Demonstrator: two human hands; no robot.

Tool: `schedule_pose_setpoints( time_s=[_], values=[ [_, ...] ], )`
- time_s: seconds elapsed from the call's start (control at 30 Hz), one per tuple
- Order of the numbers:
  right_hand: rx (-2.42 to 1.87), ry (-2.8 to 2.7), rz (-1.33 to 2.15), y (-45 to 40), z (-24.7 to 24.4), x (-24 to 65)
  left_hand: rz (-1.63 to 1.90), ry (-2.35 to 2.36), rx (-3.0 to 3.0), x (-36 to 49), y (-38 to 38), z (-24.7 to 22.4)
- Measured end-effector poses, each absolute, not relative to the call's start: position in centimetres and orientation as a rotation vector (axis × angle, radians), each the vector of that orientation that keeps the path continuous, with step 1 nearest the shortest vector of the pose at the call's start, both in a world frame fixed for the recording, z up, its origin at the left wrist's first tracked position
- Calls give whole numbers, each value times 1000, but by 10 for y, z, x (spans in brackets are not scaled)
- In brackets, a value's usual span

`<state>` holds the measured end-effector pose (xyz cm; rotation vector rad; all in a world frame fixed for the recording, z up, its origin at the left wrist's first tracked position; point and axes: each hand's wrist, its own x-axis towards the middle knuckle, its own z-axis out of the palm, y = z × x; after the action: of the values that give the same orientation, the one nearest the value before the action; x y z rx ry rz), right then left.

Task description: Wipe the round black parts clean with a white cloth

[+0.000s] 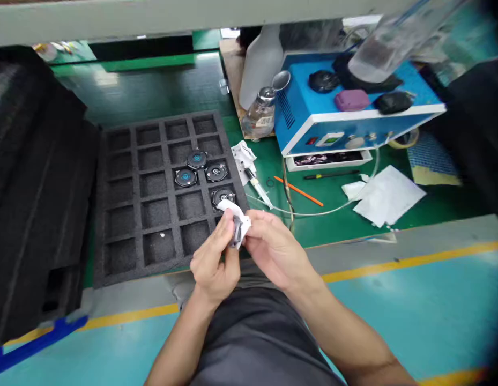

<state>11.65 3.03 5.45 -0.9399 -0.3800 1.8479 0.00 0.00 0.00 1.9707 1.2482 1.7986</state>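
Note:
My left hand (216,262) is closed around a small dark grey part (235,234), likely a watch case, mostly covered by a white wipe (241,221). My right hand (276,249) pinches the wipe from the right side. Just beyond my fingers lies a black foam tray (138,248) with square pockets. Several round black watch cases sit there: one watch case (223,198) right beside the wipe, another (216,172) above it, and others (186,177) to the left, backs facing up. One of them (197,159) rests across the pocket walls.
Right of the tray lie a syringe (258,188), an orange stick (299,191), a black pen (331,175) and white sheets (389,197). A blue machine (359,128) with a thin tube stands behind, next to a glass bottle (259,115). Stacked black foam (35,187) rises at left.

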Motion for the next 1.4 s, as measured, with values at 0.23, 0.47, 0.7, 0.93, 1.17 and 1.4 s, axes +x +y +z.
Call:
schedule_pose_setpoints(
  time_s=[0.23,0.47,0.7,0.93,1.17,1.4],
  values=[
    [-1001,-492,1637,22,57,109,1808,1204,1747,4,3,-3],
    [-1053,-707,1354,23,46,107,1787,1282,1704,0,9,10],
    [-1180,-834,1353,26,47,107,1824,1250,1407,7,6,9],
    [-1015,-584,1572,31,53,104,1984,1272,1638,8,7,-1],
    [-894,-455,1779,34,49,114,2006,1225,1377,10,10,11],
    [-931,-702,1560,28,42,127,1742,1408,1322,4,10,25]
  ],
)
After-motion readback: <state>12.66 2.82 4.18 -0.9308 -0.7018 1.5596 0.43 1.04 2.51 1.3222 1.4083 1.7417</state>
